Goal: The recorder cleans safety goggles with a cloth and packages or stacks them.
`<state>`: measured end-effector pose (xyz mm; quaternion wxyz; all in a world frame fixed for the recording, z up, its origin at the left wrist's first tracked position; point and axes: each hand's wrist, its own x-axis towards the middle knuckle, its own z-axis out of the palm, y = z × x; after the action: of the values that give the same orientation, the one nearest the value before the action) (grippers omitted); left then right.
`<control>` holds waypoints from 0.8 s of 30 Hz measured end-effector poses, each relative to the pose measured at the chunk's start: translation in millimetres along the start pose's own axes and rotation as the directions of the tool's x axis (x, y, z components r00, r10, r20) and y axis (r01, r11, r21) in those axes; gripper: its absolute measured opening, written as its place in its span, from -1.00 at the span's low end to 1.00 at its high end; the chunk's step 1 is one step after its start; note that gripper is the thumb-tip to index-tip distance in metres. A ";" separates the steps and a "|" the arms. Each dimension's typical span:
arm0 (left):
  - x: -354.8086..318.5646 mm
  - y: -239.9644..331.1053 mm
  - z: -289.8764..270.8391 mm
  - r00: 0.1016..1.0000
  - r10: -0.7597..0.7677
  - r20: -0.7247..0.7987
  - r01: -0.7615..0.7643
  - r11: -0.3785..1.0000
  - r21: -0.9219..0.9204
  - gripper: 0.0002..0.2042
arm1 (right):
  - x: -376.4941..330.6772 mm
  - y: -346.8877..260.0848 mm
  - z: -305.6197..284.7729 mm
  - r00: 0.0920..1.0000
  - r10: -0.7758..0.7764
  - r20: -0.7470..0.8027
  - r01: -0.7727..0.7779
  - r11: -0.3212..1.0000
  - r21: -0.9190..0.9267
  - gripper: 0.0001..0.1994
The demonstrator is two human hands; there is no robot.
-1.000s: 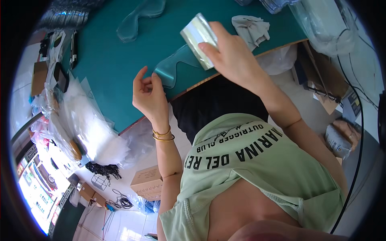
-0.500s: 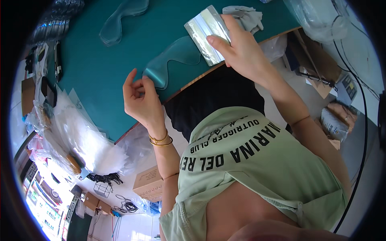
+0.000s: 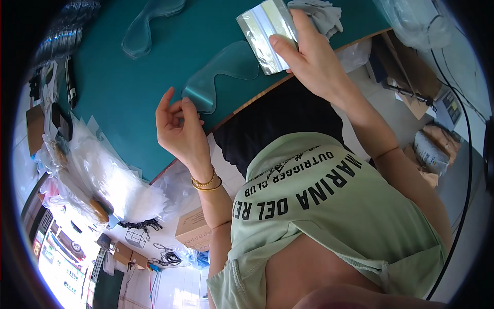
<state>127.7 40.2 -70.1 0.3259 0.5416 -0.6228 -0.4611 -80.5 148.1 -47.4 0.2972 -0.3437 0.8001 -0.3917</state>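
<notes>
A clear, curved visor-shaped plastic piece [image 3: 218,64] lies on the green tabletop near its front edge. At its left end my left hand [image 3: 181,131] has thumb and index finger closed on the rim, the other fingers curled. My right hand [image 3: 314,59] grips a flat, shiny silver rectangular block [image 3: 265,37] that looks wrapped in clear film. My right thumb presses on its top face, while the fingers beneath are hidden. The block's lower left side is close to the plastic piece's right end; I cannot tell whether they touch.
Another clear visor-shaped piece [image 3: 139,33] rests farther back on the green table [image 3: 103,77]. A crumpled grey cloth [image 3: 324,18] sits beyond my right hand. Clear plastic bags [image 3: 113,170] spill over the left edge, near a black-handled cutter [image 3: 71,82]. A cardboard box [image 3: 194,229] stands on the floor.
My right hand and the silver block have shifted slightly away from me, baring more of the plastic piece's right end. My left hand keeps its hold. The whole view has shifted a little.
</notes>
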 end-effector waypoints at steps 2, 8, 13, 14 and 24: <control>2.2 0.6 1.5 1.000 0.011 0.003 -0.011 1.000 0.004 -0.72 | -0.5 3.8 2.3 0.999 -0.038 0.006 0.038 0.998 -0.045 -0.57; 1.9 4.0 0.0 1.000 0.015 0.023 -0.015 1.000 -0.014 -0.72 | -2.1 -3.4 2.9 0.997 -0.019 0.073 0.030 0.986 -0.164 -0.59; -9.0 39.4 17.4 0.965 0.262 0.003 -0.258 0.953 -0.156 -0.68 | -2.2 -5.1 5.2 0.997 -0.055 0.058 0.066 0.975 -0.213 -0.59; -11.5 45.3 20.6 0.948 0.319 0.000 -0.312 0.928 -0.205 -0.67 | -2.4 -4.8 4.8 0.998 -0.040 0.056 0.051 0.977 -0.209 -0.58; -12.9 33.6 5.4 0.984 0.174 -0.032 -0.177 0.971 -0.163 -0.61 | 6.5 -13.6 29.4 0.989 -0.105 0.101 0.117 0.985 -0.126 -0.59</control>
<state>112.9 53.5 -39.7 0.4146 0.4597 -0.6249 -0.4757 -58.1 124.4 -52.6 0.2888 -0.4249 0.7889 -0.3372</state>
